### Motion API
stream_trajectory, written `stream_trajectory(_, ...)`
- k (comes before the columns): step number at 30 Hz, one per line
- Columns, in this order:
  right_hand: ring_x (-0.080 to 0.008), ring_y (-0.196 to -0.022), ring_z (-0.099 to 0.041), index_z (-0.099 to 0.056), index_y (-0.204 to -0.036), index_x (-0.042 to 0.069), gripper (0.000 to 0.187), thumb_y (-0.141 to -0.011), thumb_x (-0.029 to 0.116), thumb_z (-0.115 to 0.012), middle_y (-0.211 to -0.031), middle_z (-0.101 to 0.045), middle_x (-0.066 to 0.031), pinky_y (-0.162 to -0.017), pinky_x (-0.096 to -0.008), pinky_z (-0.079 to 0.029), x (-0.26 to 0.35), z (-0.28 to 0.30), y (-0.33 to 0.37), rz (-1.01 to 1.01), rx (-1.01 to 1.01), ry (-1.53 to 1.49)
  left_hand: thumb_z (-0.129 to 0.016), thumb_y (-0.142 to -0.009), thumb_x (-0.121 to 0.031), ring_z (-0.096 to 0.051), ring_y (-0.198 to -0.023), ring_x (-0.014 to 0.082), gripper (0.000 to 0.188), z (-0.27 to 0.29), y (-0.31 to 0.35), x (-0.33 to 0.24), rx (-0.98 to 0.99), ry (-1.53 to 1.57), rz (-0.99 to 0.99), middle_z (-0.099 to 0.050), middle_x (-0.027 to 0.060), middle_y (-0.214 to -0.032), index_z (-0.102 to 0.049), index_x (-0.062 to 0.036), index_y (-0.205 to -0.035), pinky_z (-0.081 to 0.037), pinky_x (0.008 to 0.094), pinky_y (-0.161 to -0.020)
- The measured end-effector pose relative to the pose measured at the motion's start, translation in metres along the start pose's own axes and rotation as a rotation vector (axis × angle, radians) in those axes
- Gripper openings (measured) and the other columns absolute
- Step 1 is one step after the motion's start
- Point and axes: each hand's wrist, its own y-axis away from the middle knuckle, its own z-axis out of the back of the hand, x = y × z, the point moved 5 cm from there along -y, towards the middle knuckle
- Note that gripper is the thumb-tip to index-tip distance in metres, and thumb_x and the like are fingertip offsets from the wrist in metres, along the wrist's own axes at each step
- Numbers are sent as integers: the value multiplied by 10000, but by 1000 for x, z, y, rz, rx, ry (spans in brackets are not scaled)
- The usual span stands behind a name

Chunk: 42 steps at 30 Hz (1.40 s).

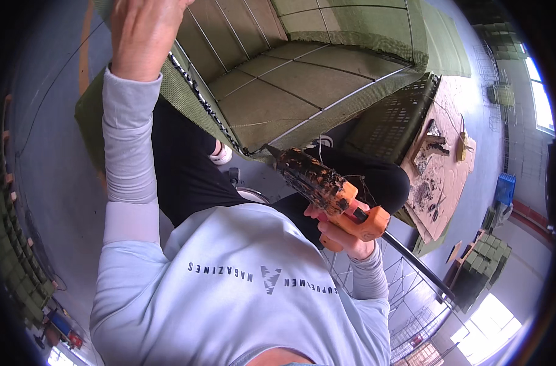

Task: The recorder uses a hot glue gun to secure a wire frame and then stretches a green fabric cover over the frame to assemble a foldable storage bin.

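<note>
My right hand (350, 235) grips the orange handle of a hot glue gun (317, 183). Dark, crusted residue covers the gun's barrel. Its nozzle sits at the near corner of a wire-frame box (320, 110) lined with green woven mesh, touching or very close to the mesh edge. A black-and-white beaded line of glue or cord (199, 94) runs along the box's left edge. My left hand (147, 36) is at the upper left, beside that edge. The top of the picture cuts off most of its fingers, so its grip is hidden.
To the right, a brown board (433, 183) carries blackened scraps and a small yellow-handled tool (463, 145). A dark green perforated crate (384, 125) stands beside it. Stacked green pieces (485, 262) and a blue bin (503, 188) are farther right; wire racks show at lower right.
</note>
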Motion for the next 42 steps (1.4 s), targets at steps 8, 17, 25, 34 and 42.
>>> stream_trajectory(8,-198,-784,-636,-660,-958,12,209,-751,18,-684,-892,-659,-76,-714,-290,-508,4,-2,0,22,16,-25,-741,-704,-60,-637,-865,267,231,8,2,-12,37,-77,75,-675,149,-868,-692,18,-916,-309,449,-1104)
stream_trajectory(17,-254,-723,-615,-631,-892,5,179,-728,22,-699,-820,-620,-92,-622,-322,-482,3,-2,2,18,7,88,-752,-701,-59,-639,-866,258,244,-3,4,1,59,13,68,-681,140,-884,-692,11,-927,-304,447,-1109)
stream_trajectory(25,-230,-735,-619,-631,-880,10,148,-743,28,-686,-825,-621,-87,-636,-320,-484,11,-2,6,185,25,266,-757,-690,-54,-638,-879,249,251,10,6,-17,38,-64,62,-684,130,-890,-692,6,-924,-292,456,-1114)
stream_trajectory(34,-193,-720,-625,-645,-872,20,116,-758,31,-663,-818,-636,-75,-654,-288,-507,2,7,9,11,-85,117,-754,-701,-61,-641,-874,244,249,-21,16,10,-16,116,14,-689,125,-894,-695,1,-934,-286,453,-1120)
stream_trajectory(42,-158,-732,-621,-645,-867,27,102,-765,29,-654,-833,-647,-55,-665,-279,-502,-1,13,15,-140,-158,-63,-749,-710,-61,-642,-878,240,240,-13,23,10,53,-77,89,-691,120,-900,-699,-5,-938,-291,448,-1121)
